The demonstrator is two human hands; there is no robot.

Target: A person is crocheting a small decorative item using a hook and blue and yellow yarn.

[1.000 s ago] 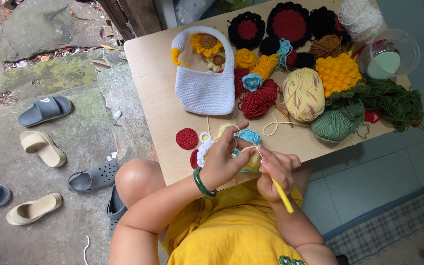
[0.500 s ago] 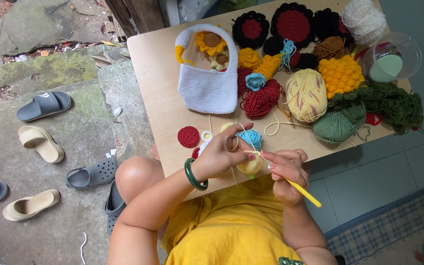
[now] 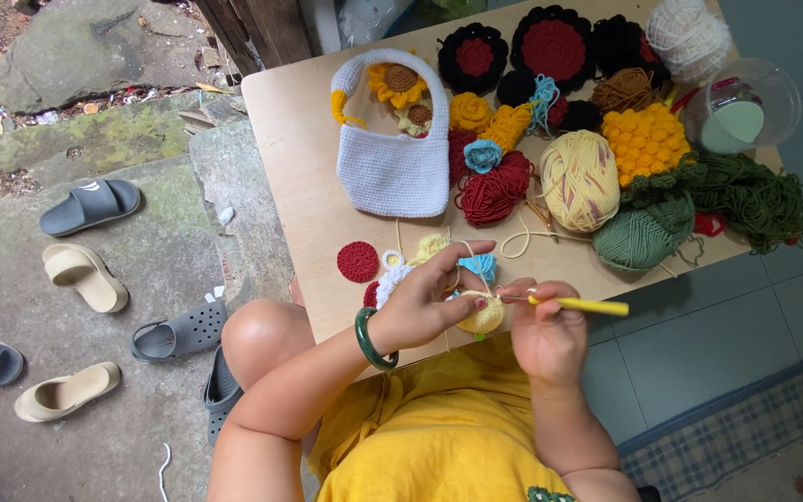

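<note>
Sideways, right hand (image 3: 548, 330) pinching crochet hook (image 3: 576, 304)

Single head view looks steeply down, near, over table (image 3: 299, 177)

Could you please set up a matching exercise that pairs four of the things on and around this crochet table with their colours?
Things:
1. crochet hook in the right hand
2. bracelet on the left hand wrist
3. small bag
4. flat round patch

Colours:
A. white
B. red
C. yellow
D. dark green

Pairs: 1-C, 2-D, 3-A, 4-B
</note>
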